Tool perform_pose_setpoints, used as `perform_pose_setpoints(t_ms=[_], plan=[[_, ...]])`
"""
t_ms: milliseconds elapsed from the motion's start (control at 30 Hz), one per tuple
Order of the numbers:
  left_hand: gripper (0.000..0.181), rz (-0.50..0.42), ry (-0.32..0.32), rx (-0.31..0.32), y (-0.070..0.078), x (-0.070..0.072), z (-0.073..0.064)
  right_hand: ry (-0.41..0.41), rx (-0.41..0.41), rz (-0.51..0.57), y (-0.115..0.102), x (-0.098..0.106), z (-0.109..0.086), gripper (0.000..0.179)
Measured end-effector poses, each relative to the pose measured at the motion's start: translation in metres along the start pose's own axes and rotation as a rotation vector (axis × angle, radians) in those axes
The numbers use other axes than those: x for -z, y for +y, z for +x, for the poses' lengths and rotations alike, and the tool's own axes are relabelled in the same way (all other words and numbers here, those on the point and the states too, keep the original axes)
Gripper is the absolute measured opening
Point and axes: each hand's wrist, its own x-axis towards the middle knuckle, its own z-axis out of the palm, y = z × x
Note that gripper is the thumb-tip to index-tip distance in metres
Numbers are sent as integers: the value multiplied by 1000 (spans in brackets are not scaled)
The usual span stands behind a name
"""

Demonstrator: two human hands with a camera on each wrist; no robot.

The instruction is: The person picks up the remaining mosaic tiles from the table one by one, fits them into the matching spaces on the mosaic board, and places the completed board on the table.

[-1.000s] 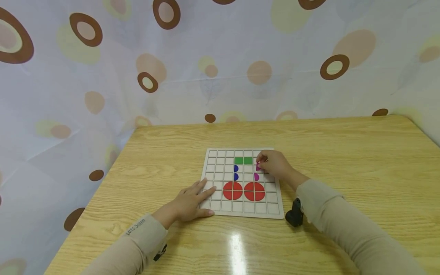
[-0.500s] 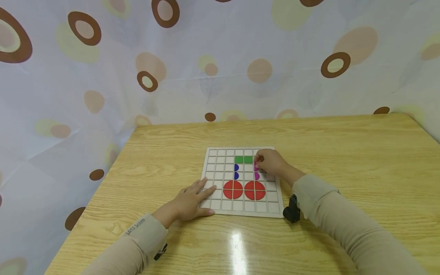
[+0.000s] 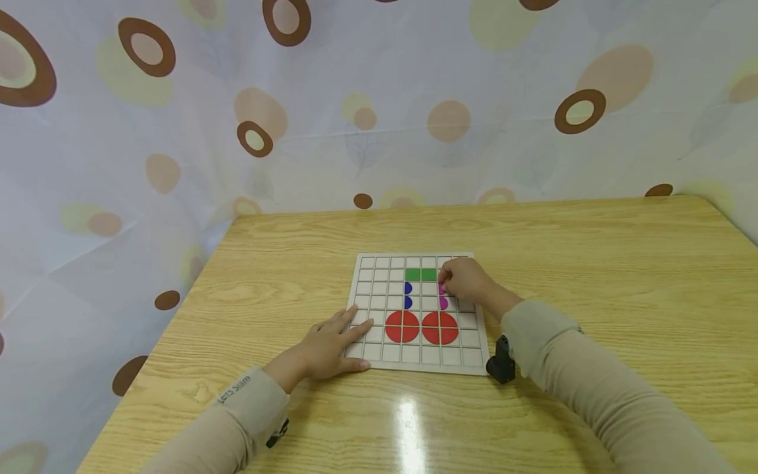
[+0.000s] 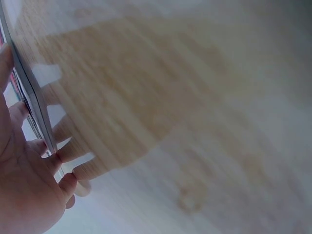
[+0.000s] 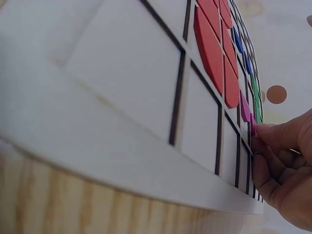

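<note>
A white grid board [image 3: 391, 353] lies on the table. My left hand [image 3: 322, 349] rests with spread fingers over its left edge; the left wrist view shows the fingers [image 4: 20, 109] along that edge. My right hand [image 3: 468, 280] pinches a small pink half-circle tile [image 3: 441, 288] between thumb and fingertips, low in a cell right of centre. Just nearer sits another pink half-circle tile [image 3: 443, 303]. Two blue half-circle tiles, one farther back [image 3: 408, 288], stand in a column to the left. Green tiles [image 3: 412, 274] lie behind, and quarter tiles form two red circles [image 3: 410, 319] in front.
The wooden table [image 3: 284, 257] stretches out on all sides of the board. A cloth with printed circles [image 3: 403, 158] hangs behind and to the left. A black wrist camera [image 3: 501, 362] sits under the right cuff, beside the board's near right corner.
My right hand has shifted slightly left and brought the pink tile from tilted above the board down into its cell, in line with the other pink tile. The left hand stays still.
</note>
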Motion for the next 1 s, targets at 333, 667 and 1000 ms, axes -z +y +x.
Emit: perform_pose_setpoints(t_ms=[333,667,1000], plan=[[69,-2,1,1,0,0,-1,5,2,-5,-2,-1,-2,14],[69,5,-7,4,1,0,0,-10,15,19,1,11,-14,18],[68,22,-12,10,2,1,1,-8,11,80,8,26,-39,18]])
